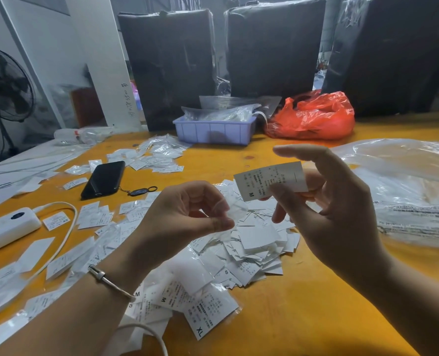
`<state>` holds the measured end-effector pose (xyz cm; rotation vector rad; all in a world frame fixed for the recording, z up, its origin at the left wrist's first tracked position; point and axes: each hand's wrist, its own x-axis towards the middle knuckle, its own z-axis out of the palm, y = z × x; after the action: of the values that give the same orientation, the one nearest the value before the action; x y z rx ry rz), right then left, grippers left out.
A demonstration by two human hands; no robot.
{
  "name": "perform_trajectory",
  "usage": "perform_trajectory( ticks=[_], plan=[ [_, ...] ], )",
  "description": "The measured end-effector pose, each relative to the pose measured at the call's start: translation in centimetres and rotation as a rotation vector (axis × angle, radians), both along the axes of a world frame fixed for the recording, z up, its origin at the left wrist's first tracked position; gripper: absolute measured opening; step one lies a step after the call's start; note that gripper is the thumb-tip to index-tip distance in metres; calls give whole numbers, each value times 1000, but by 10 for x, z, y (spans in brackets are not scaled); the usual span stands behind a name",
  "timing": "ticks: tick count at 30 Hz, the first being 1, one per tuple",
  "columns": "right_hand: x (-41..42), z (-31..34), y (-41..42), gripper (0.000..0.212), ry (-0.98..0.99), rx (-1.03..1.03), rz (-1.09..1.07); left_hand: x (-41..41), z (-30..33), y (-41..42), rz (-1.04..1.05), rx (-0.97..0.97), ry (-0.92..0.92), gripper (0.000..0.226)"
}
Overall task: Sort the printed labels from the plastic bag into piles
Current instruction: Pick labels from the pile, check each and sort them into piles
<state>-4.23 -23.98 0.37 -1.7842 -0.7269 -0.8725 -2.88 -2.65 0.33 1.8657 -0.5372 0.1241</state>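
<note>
Fingers [277,191] of the right hand [336,209] pinch an M label [269,179] above the loose heap [251,242] on the counter [303,304]; the left hand [185,214] pinches a small clear sleeve [235,210]. Dropped carelessly, the label could land back among unsorted sizes.

We are seeing a black phone [104,179] lying on the orange table [303,317], a white power bank [6,228] sitting at its left edge, and a lilac tray [214,129] standing just beside a red bag [313,116] at the back.
</note>
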Motion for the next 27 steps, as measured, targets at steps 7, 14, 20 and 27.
perform_trajectory(
  ticks=[7, 14, 20, 27],
  plan=[
    [0, -3, 2, 17, -10, -111, 4, 0, 1, 0, -11, 15, -1, 21],
    [4, -6, -1, 6, 12, -223, 18, 2, -2, 1, -24, 20, 28, 22],
    [6, -5, -6, 10, 151, -111, 110, 3, -3, 1, -47, 50, 35, 19],
    [9, -7, -5, 11, 231, -128, 121, 5, -5, 2, -47, 73, 38, 18]
  ],
)
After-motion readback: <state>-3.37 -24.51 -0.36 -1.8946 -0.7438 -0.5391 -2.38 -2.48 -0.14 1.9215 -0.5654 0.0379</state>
